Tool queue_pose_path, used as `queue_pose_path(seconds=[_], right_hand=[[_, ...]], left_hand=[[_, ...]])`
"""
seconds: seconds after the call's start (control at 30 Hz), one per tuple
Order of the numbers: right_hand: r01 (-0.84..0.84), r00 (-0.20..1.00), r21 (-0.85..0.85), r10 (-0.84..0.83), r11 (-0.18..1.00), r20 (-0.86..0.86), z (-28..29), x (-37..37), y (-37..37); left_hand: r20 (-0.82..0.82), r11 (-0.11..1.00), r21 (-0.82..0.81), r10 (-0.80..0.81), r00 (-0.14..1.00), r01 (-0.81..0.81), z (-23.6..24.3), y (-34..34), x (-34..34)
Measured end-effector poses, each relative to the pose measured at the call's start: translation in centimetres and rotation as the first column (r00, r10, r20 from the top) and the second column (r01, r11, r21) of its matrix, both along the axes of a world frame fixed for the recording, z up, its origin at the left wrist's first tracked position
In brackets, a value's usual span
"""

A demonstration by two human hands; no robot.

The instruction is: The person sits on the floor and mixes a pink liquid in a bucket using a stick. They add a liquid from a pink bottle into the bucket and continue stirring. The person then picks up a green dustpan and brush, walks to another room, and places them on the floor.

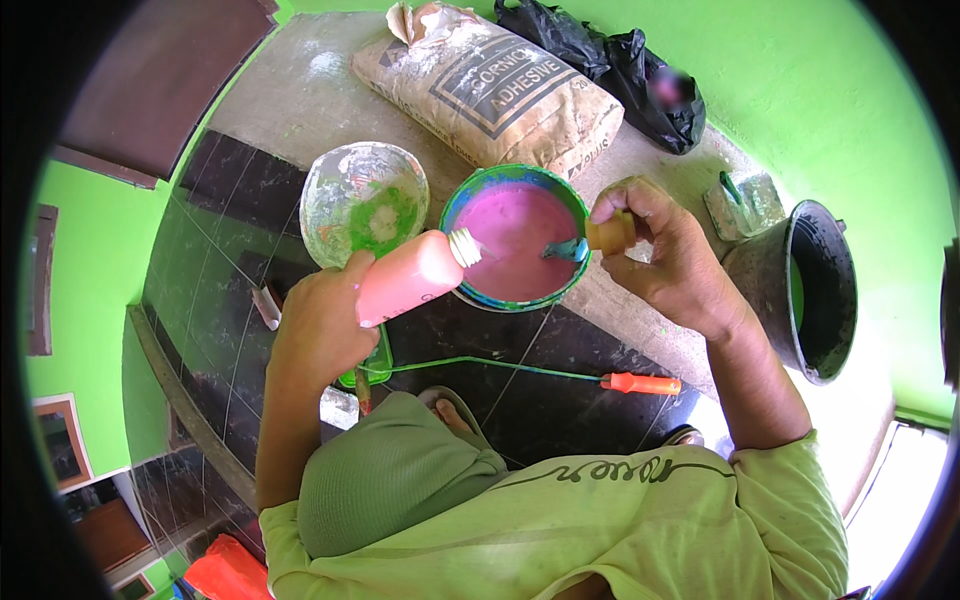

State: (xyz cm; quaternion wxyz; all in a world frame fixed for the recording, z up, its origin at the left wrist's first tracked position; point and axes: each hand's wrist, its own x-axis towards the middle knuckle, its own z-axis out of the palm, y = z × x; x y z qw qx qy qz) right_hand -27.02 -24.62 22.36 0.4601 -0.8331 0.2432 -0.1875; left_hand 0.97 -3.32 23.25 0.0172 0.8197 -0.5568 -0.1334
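Note:
My left hand [322, 318] is closed round a pink plastic bottle [405, 280], tilted so that its uncapped pale neck points over the bucket's left side. Whether liquid is leaving the neck is hard to tell. Between the fingers and thumb of my right hand [665, 250] is a yellow-brown cap [611, 234], held just off the bucket's right rim. Below the two hands stands the round paint bucket [578, 200], its rim smeared green and blue, with pink paint [515, 225] inside. A blue-stained stick or handle [566, 250] leans in the paint near the right wall.
Left of the bucket sits a paint-crusted bowl [330, 190]. Behind lie a paper adhesive sack [490, 85] and black plastic bags [640, 75]. A dark bucket [835, 330] and clear container [745, 205] stand right. Near my feet lies a roller frame with an orange handle [645, 383] beside a green tray [380, 362].

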Motion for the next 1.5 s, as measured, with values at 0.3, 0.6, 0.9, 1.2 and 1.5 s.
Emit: queue_pose_path(seconds=[0.3, 0.6, 0.9, 1.2, 1.5], right_hand=[[-0.128, 0.991, 0.334, 0.105, 0.934, 0.087, -1.1, 1.0, -0.1], [-0.229, 0.972, 0.409, 0.183, 0.883, 0.148, -1.0, 4.5, 0.7], [-0.354, 0.913, 0.018, 0.341, 0.935, 0.224, 2.7, 6.1, 0.4], [-0.509, 0.847, -0.153, 0.524, 0.847, 0.088, 5.5, 7.7, 0.8], [-0.359, 0.910, -0.104, 0.323, 0.927, -0.261, 7.1, 9.2, 2.7]], left_hand=[[-0.168, 0.996, -0.088, -0.033, 0.985, 0.018, -0.5, -0.2, 0.1], [-0.610, 0.987, -0.155, -0.055, 0.790, -0.051, -1.8, -0.1, 0.0], [-0.749, 0.989, -0.145, -0.086, 0.657, -0.037, -2.5, 0.4, 0.3], [-0.861, 0.995, -0.103, -0.086, 0.502, -0.006, -2.1, 0.5, 0.0], [-0.710, 0.952, -0.298, -0.177, 0.682, -0.064, -2.2, 0.6, -1.3]])
